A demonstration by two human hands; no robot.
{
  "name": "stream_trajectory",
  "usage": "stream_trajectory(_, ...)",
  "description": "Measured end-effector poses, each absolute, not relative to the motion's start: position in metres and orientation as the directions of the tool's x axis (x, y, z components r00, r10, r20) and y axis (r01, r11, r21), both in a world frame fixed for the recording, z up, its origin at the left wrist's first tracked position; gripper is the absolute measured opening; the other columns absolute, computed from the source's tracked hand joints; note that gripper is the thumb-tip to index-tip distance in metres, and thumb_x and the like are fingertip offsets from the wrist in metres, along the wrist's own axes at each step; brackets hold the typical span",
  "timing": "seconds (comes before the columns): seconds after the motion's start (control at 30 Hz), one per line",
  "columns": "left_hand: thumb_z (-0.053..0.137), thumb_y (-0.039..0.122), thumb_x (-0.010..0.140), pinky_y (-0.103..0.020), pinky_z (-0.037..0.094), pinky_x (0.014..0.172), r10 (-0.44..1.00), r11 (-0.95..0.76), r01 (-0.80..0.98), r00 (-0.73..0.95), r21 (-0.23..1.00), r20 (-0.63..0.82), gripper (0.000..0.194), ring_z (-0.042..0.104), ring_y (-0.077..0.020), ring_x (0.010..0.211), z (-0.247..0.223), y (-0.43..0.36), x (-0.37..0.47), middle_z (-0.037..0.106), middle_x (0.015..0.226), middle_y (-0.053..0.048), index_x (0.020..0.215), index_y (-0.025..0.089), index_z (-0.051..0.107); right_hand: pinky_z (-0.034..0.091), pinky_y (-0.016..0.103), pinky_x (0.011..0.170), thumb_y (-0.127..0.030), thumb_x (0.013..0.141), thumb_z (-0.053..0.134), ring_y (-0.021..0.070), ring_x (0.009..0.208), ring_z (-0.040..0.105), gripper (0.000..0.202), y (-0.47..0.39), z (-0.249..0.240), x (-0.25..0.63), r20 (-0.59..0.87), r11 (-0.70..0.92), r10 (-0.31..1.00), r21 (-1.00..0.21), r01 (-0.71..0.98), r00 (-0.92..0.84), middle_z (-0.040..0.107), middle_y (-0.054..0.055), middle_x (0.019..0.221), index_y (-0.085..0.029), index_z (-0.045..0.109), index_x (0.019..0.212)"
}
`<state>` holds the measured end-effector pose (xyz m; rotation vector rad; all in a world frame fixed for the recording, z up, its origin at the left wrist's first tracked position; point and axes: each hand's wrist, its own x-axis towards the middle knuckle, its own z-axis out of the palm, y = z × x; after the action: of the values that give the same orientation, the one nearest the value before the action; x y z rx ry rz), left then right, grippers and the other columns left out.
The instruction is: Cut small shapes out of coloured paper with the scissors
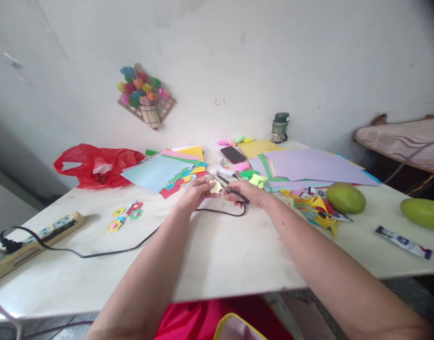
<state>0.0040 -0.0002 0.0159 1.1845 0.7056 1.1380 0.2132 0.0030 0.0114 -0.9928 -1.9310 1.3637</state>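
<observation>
Pale-yellow paper (216, 188) tight between left fingers (206, 185), scissors (239, 194) within curled right fingers (233, 198) — "217" (219, 102) on the wall (309, 61).

Wall (210, 52) is painted whitish, lightly scuffed; small reddish characters (219, 102) are marked mid-wall. Paper flowers (141, 89) are hung left of them. White table (231, 255) is set against wall. Swirl-patterned board (408, 141) is seen far right. Grey floor (75, 333) is partly hidden. Room is softly lit.

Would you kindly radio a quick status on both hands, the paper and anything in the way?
Left hand pinching pale yellow paper. Right hand gripping scissors. Black cord looping close by on white table, possible snag.
</observation>
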Motion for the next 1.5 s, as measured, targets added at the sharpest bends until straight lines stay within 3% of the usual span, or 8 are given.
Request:
stream_trajectory(0.93, 0.09, 0.037, 0.058, -0.03, 0.057, 0.065, 0.948, -0.017, -0.301, 0.3, 0.954, 0.111, 0.038, 0.069, -0.0168, 0.061, 0.013, 0.002, 0.003, 0.071, 0.071, -0.004, 0.071, 0.015, 0.062, 0.041, 0.021, 0.039, -0.038, 0.066, 0.081, 0.0079, 0.043, 0.048, 0.029, -0.012, 0.026, 0.205, 0.033, 0.157, 0.865, -0.965, 0.208, -0.5, 0.052, -0.004, 0.054, -0.019, 0.061, 0.075)
stream_trajectory(1.37, 0.09, 0.034, 0.056, -0.028, 0.058, 0.065, 0.953, -0.043, -0.292, 0.275, 0.956, 0.127, 0.04, 0.07, -0.0174, 0.069, 0.015, 0.001, 0.004, 0.066, 0.068, -0.001, 0.069, 0.014, 0.058, 0.029, 0.018, 0.03, -0.037, 0.061, 0.085, 0.0078, 0.034, 0.046, 0.034, -0.021, 0.037, 0.198, -0.06, 0.064, 0.915, -0.955, 0.289, -0.4, 0.055, -0.005, 0.045, -0.019, 0.058, 0.07)
stream_trajectory(1.5, 0.09, 0.029, 0.055, -0.027, 0.058, 0.065, 0.961, -0.038, -0.29, 0.252, 0.956, 0.115, 0.039, 0.07, -0.0155, 0.065, 0.014, 0.002, 0.004, 0.066, 0.067, 0.0, 0.069, 0.015, 0.057, 0.035, 0.019, 0.033, -0.038, 0.06, 0.087, 0.008, 0.037, 0.048, 0.038, -0.017, 0.033, 0.2, -0.024, 0.075, 0.931, -0.964, 0.257, -0.363, 0.054, -0.005, 0.045, -0.019, 0.056, 0.071)
